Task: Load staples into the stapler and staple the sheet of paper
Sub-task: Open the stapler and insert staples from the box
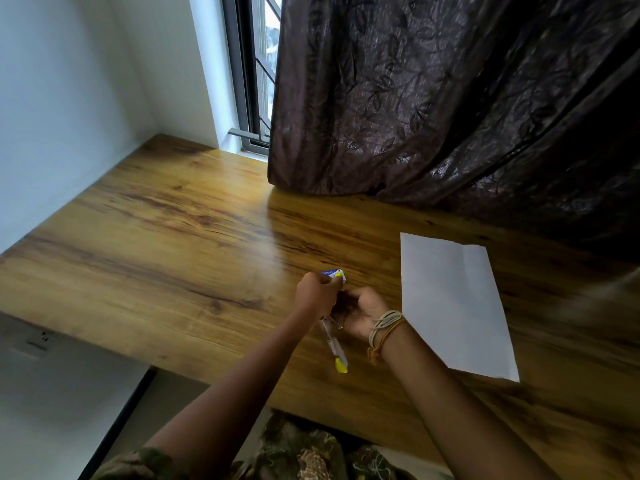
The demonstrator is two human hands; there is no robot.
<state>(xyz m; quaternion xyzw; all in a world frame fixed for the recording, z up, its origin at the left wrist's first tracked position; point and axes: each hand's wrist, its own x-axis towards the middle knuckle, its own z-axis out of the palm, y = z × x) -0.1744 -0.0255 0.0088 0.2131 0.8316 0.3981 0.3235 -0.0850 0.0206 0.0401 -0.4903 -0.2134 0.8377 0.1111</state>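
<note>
The left hand (317,294) pinches a small staple box (334,274). The right hand (360,315) curls around the stapler (335,349), mostly hidden, its yellow end toward 6 o'clock. The paper (453,303) lies at 3 o'clock on the desk (180,237).

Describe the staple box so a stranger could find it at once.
Start at the wooden desk under the dark curtain. Left of the white sheet of paper, the left hand pinches it: a tiny blue-and-yellow staple box, the only printed item here.
</note>
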